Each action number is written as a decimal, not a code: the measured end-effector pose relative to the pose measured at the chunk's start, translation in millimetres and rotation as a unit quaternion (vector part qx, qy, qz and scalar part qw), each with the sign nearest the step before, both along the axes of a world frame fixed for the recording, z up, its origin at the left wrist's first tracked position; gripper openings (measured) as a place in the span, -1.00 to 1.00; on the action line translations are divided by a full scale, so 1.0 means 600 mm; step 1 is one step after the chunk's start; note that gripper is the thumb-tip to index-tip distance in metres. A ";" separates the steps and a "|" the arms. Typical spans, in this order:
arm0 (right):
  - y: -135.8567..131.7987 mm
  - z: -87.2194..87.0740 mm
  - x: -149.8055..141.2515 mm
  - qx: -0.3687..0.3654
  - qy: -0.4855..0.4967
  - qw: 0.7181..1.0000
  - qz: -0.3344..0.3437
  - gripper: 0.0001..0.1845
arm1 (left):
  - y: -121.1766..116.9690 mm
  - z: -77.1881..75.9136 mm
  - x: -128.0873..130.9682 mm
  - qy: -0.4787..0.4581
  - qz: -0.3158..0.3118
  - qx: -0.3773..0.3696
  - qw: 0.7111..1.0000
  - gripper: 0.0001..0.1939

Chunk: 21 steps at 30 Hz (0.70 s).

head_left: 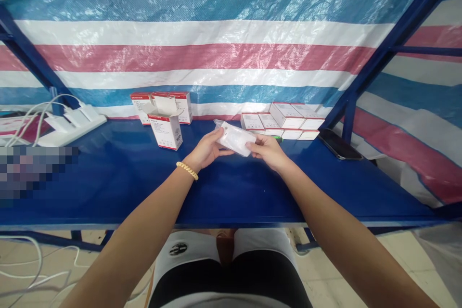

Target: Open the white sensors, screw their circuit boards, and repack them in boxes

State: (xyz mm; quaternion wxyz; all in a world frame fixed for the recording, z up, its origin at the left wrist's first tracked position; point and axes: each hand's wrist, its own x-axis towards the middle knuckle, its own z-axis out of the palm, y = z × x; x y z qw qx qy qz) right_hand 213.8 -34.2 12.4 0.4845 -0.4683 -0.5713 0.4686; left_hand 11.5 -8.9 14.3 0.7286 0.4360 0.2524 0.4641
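Observation:
A white item in a clear plastic bag (236,139) is held above the blue table, between both hands. My left hand (209,148) grips its left end, thumb on top and fingers beneath. On the other end, my right hand (266,150) is closed with the thumb pressed on the plastic. What exactly the bag contains cannot be made out. To the left stands an upright white and red carton (165,130) with its top flap raised. Behind my right hand, a small green object (277,139) shows partly.
Red and white cartons (185,106) stand behind the flap-open one. Several more boxes (288,116) are stacked at the back right, with a black phone (339,144) beside them. A white power strip (74,127) with plugs and cables lies left. Blue frame posts (371,72) flank the table (231,197).

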 end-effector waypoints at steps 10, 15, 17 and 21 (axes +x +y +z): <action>0.010 0.014 0.034 -0.005 0.121 0.993 -0.010 -0.54 | 0.026 0.013 -0.035 0.067 0.314 0.022 0.947 -0.82; 0.015 0.025 0.065 0.007 0.208 0.976 -0.070 -0.54 | 0.033 0.002 -0.055 0.325 0.329 0.063 0.885 -0.90; 0.017 0.024 0.073 0.017 0.180 0.980 -0.081 -0.56 | 0.029 -0.007 -0.051 0.392 0.352 0.130 0.840 -0.82; 0.016 0.016 0.069 0.006 0.115 0.992 -0.048 -0.57 | 0.019 -0.012 -0.036 0.433 0.406 0.307 0.744 -0.72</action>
